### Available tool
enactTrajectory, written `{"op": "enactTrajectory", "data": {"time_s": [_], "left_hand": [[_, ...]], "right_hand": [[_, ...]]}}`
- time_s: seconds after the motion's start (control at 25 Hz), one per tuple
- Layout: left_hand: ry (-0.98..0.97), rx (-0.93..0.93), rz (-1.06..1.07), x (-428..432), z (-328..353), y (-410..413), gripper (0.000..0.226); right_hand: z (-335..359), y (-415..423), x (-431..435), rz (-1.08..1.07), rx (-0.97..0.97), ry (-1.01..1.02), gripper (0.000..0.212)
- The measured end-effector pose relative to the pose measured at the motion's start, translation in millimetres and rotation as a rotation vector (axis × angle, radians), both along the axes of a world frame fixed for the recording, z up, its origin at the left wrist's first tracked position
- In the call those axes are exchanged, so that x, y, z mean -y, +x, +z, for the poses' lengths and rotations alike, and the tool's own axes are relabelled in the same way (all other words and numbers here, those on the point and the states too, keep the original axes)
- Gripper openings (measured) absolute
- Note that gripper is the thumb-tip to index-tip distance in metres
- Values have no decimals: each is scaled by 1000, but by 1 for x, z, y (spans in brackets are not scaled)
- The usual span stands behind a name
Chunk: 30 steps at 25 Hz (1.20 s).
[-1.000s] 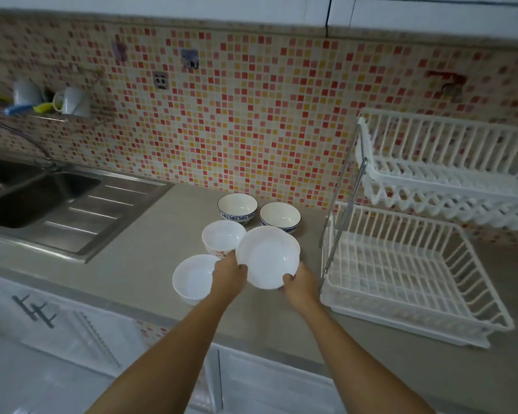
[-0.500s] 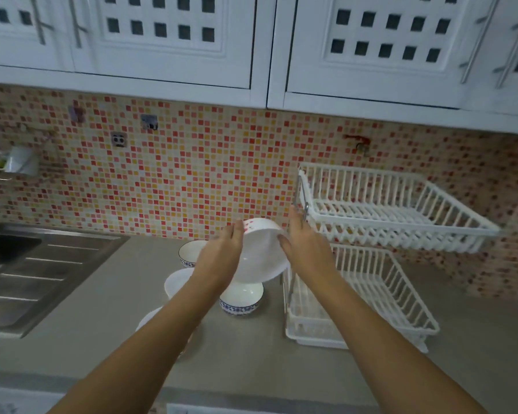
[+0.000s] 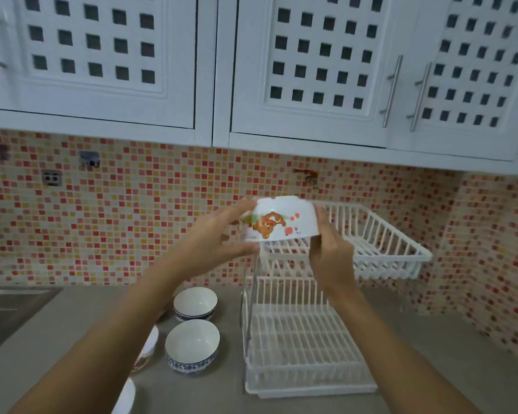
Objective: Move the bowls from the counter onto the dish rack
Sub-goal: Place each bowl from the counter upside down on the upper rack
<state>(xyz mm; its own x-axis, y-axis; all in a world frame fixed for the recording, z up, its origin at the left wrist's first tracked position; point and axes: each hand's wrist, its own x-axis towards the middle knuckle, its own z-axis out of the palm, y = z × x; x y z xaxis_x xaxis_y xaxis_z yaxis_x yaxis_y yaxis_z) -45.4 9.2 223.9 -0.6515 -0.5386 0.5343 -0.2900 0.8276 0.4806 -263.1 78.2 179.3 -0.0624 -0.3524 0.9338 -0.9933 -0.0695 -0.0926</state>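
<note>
Fingers of left hand and right hand clamp white cartoon bowl from both sides, upside down, over left edge of dish rack upper tier. Both tiers hold nothing. Counter near rack's left side: two blue-patterned bowls, upright, nothing inside; two more partly hidden under left forearm.

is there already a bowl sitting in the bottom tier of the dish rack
No, the bottom tier shows only bare white slats.
</note>
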Motion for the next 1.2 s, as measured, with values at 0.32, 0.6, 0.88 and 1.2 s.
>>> {"op": "enactTrajectory", "data": {"time_s": [0.32, 0.6, 0.88, 1.2], "left_hand": [[-172, 195, -30, 51, 47, -101, 94], [-161, 237, 40, 105, 22, -181, 81], [-109, 451, 91, 133, 4, -217, 68], [-185, 631, 113, 144, -16, -234, 57]], "right_hand": [[34, -111, 32, 229, 33, 250, 67], [47, -177, 71, 352, 229, 797, 117], [34, -211, 136, 303, 227, 1005, 126], [4, -229, 165, 233, 120, 1209, 132]]}}
